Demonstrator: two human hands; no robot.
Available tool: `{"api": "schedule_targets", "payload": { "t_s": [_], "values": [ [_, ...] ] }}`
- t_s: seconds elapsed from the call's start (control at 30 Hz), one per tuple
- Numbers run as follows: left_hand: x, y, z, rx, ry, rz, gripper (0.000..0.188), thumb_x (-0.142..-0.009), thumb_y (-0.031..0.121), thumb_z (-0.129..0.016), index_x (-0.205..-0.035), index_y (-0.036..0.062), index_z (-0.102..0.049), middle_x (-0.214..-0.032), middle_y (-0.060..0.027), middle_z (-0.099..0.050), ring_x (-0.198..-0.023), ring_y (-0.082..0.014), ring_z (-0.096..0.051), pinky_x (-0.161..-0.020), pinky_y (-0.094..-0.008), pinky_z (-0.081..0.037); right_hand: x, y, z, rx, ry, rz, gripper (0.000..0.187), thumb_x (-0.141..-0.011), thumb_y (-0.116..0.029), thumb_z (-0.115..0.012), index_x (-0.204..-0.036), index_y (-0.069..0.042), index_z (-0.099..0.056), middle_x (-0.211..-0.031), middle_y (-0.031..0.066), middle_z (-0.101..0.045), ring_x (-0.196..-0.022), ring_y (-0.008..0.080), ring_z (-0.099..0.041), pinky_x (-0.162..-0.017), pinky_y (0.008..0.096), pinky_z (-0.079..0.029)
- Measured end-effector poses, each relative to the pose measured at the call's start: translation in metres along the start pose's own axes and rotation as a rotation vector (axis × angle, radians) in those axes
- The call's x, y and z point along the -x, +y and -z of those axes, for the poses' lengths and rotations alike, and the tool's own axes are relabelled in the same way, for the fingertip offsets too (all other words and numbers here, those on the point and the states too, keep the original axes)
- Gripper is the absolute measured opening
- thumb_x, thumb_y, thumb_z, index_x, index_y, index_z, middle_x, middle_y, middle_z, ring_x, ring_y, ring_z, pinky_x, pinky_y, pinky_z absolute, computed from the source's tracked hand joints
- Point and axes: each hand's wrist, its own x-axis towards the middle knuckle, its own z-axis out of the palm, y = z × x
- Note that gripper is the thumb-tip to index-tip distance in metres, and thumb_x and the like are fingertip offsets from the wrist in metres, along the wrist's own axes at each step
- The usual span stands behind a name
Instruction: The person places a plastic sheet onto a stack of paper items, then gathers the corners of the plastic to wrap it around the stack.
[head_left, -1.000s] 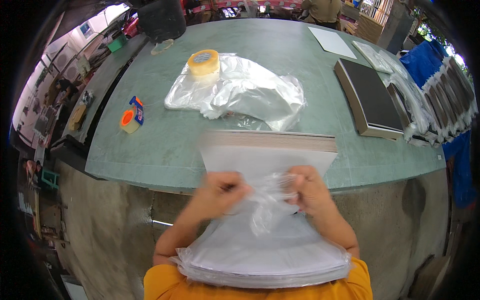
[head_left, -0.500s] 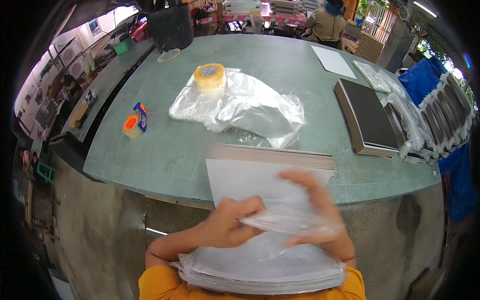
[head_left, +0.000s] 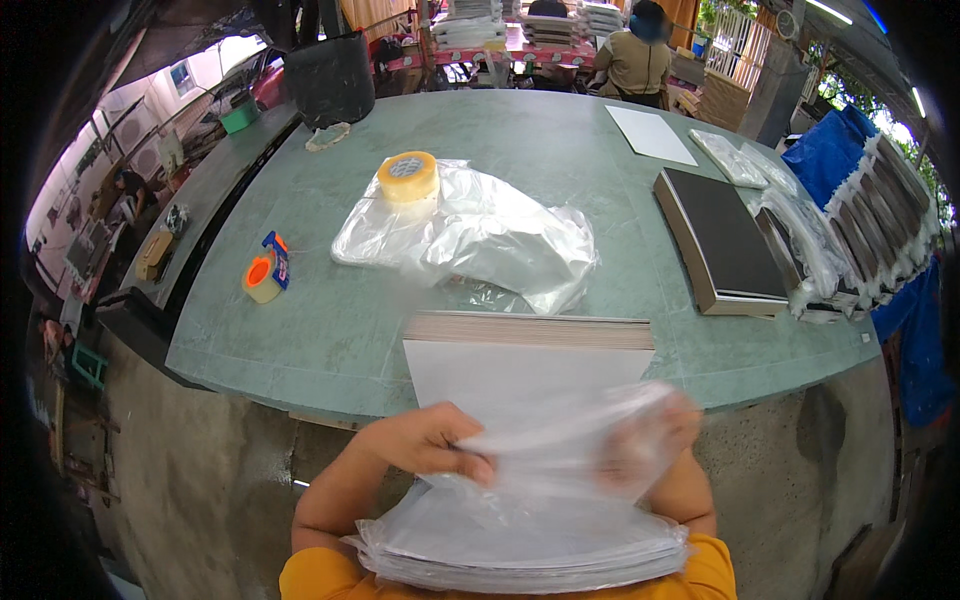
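You seem to be spreading the plastic [head_left: 550, 450], held near, between the boards [head_left: 525, 365] and you. Your left hand's [head_left: 435, 442] fingers pinch it; blur hides the right hand's [head_left: 652, 438] grip. Next likely calls for parting its layers evenly.

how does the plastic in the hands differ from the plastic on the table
The held plastic is raised between the left hand and right hand, while the table plastic lies on the green table. The held plastic is spread and partly blurred; the table plastic is flat at its left, crumpled at its right. The table plastic bears a roll of tape; the held plastic bears none. Both are thin, see-through plastic.
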Motion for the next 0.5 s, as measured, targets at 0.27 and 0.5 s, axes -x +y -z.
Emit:
{"api": "schedule_targets", "payload": {
  "t_s": [0.27,0.5],
  "values": [
    [0.000,0.027,-0.020,-0.607,-0.421,0.021,0.016,-0.077,0.014,-0.058,-0.080,-0.0008,-0.055,-0.073,-0.0182,-0.058,-0.064,-0.0293,-0.057,-0.058,-0.0313,-0.046,0.048,0.043,-0.013,1.269,-0.035,-0.462,0.039,-0.074,-0.035,-0.059,-0.096,-0.003,-0.059,-0.082,0.0149,-0.060,-0.081,0.0273,-0.057,-0.083,0.0411,-0.042],
    [0.013,-0.049,-0.026,-1.265,-0.343,0.257,0.025,-0.079,0.018,-0.054,-0.060,0.0019,-0.052,-0.064,-0.0129,-0.055,-0.065,-0.0282,-0.055,-0.056,-0.0329,-0.044,0.063,0.016,-0.011,0.890,0.646,-0.386,0.019,-0.071,-0.020,-0.059,-0.080,-0.004,-0.060,-0.063,0.0072,-0.057,-0.063,0.0195,-0.057,-0.059,0.0338,-0.045]
  ]
}}
